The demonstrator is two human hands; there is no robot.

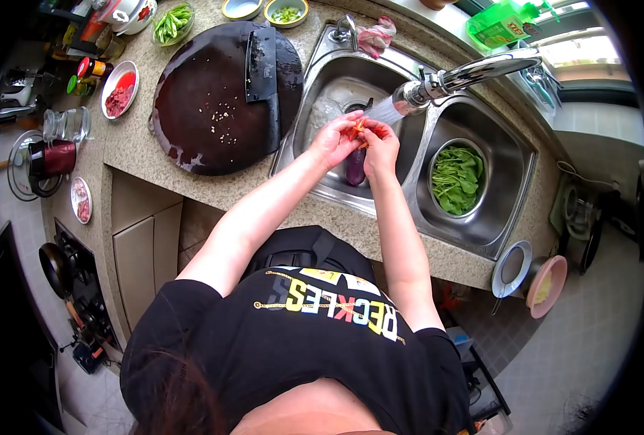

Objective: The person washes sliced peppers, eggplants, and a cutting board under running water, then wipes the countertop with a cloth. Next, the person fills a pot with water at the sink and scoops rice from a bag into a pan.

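Over the left sink basin (pixel 323 90), both hands are together in the stream from the tap (pixel 416 94). My left hand (pixel 333 139) has its fingers curled around small red chili peppers (pixel 361 127). Pinching the same peppers from the other side is my right hand (pixel 381 149). How many peppers there are is hidden by the fingers. Below the hands, a purple eggplant (pixel 355 168) lies in the basin, partly covered by them.
A metal bowl of leafy greens (pixel 457 180) sits in the right basin. Left of the sink, a cleaver (pixel 262 69) rests on a round dark cutting board (pixel 191 94) with chopped bits. A plate of raw meat (pixel 120 90) and a green soap bottle (pixel 503 25) stand on the counter.
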